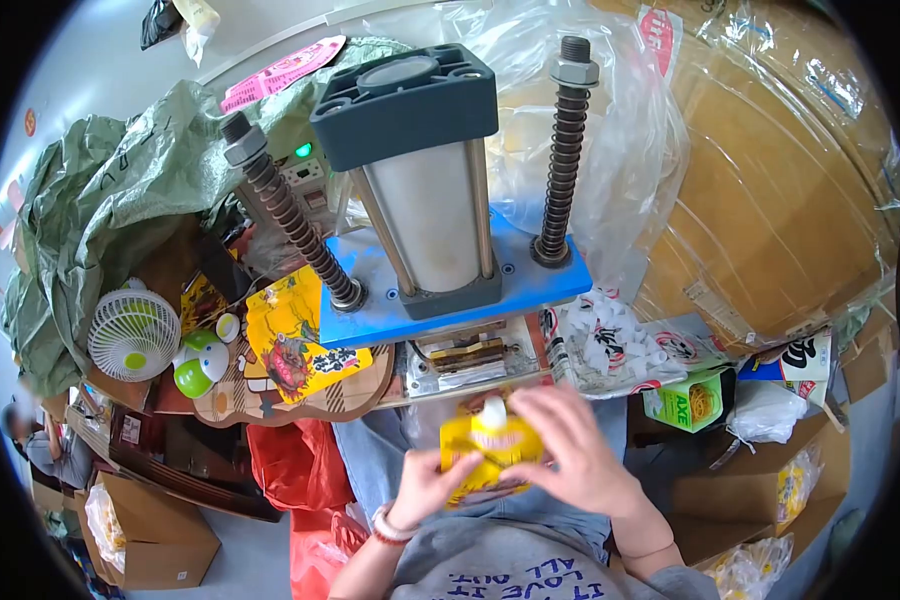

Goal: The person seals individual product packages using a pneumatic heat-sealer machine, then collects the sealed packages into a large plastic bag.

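Observation:
Held in front of my lap is a yellow spout pouch (485, 440) with a white spout at its top. My left hand (432, 487), with a bracelet on the wrist, grips the pouch's lower left side, thumb across its front. On the other side, my right hand (575, 455) has its thumb on the pouch's face and its fingers near the spout; these fingers are slightly blurred. Just beyond stands a press with a grey cylinder (430, 215) on a blue plate (390, 310). Below that plate is a metal fixture (467, 355).
A flat yellow pouch (300, 345) lies on a wooden board left of the press, beside a small fan (133, 335). White pieces (610, 335) fill a bag at the right. Cardboard boxes (165, 530) stand on the floor; a large carton (780, 210) rises at back right.

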Demonstrator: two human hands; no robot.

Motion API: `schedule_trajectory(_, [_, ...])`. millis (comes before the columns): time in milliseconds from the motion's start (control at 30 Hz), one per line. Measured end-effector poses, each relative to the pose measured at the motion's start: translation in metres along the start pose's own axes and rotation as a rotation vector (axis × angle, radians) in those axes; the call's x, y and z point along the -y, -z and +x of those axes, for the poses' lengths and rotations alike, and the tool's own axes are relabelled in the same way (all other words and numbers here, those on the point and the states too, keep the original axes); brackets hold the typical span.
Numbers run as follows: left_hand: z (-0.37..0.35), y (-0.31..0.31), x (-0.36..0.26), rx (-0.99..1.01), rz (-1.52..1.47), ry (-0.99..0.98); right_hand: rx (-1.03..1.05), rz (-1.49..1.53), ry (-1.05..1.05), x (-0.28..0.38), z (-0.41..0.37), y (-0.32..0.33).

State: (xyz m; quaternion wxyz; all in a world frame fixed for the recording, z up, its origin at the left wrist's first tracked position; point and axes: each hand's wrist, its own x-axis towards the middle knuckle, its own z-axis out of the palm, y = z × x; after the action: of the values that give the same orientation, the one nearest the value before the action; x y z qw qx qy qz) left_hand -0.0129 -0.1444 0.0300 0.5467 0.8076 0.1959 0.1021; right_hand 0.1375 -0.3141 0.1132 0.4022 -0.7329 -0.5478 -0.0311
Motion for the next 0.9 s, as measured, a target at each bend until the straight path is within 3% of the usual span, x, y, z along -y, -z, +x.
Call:
schedule_trajectory(67, [0.026,-0.015,0.01,-0.092,-0.537,0.241,-0.159,0.06,-0.071,-0.007,-0.004,0.017])
schedule_trajectory(200, [0.075,-0.007,0.012,-0.122,-0.842,0.326,-0.421,-0.156,-0.238,-0.042,-0.007,0.026])
schedule_trajectory(233, [0.079,-0.008,0.016,-0.125,-0.841,0.327,-0.394,-0.435,-0.289,-0.058,0.001,0.015])
schedule_trajectory(300, [0.088,-0.008,0.022,-0.164,-0.868,0.34,-0.157,-0.47,-0.397,-0.123,-0.026,-0.029])
schedule_trajectory(400, [0.09,0.0,0.031,-0.104,-0.815,0.285,-0.053,-0.445,-0.472,-0.113,-0.035,-0.032])
schedule_trajectory(433, [0.088,0.021,0.031,-0.058,-0.531,0.325,-0.025,-0.384,-0.5,-0.112,-0.041,-0.031])
schedule_trajectory(500, [0.087,0.057,0.053,-0.375,-0.186,0.111,-0.058,-0.338,-0.405,-0.112,-0.044,-0.017])
schedule_trajectory(567, [0.077,0.088,0.055,-0.759,1.136,-0.059,-0.083,-0.002,-0.464,-0.11,-0.047,-0.008])
schedule_trajectory(600, [0.069,0.103,0.095,-0.545,1.008,-0.014,-0.122,0.131,-0.545,-0.108,-0.046,-0.006])
schedule_trajectory(633, [0.054,0.1,0.094,-0.46,0.993,-0.057,-0.12,0.133,-0.542,-0.107,-0.045,-0.006])
schedule_trajectory(667, [0.043,0.098,0.091,-0.376,0.977,-0.108,-0.3,0.277,-0.505,-0.105,-0.042,-0.007])
schedule_trajectory(700, [0.035,0.094,0.098,-0.434,0.929,-0.254,-0.483,0.421,-0.471,-0.1,-0.04,-0.009])
schedule_trajectory(733, [0.023,0.09,0.102,-0.473,0.798,-0.226,-0.553,0.43,-0.399,-0.082,-0.031,-0.006])
schedule_trajectory(800, [0.011,0.082,0.091,-0.591,0.528,-0.072,-0.483,0.536,-0.265,-0.051,-0.03,0.002])
schedule_trajectory(833, [0.005,0.073,0.073,-0.59,0.525,-0.073,-0.477,0.472,-0.186,-0.042,-0.032,-0.004])
schedule_trajectory(900, [-0.001,0.058,0.036,-0.679,0.225,-0.126,-0.397,0.091,0.154,-0.029,-0.024,-0.007])
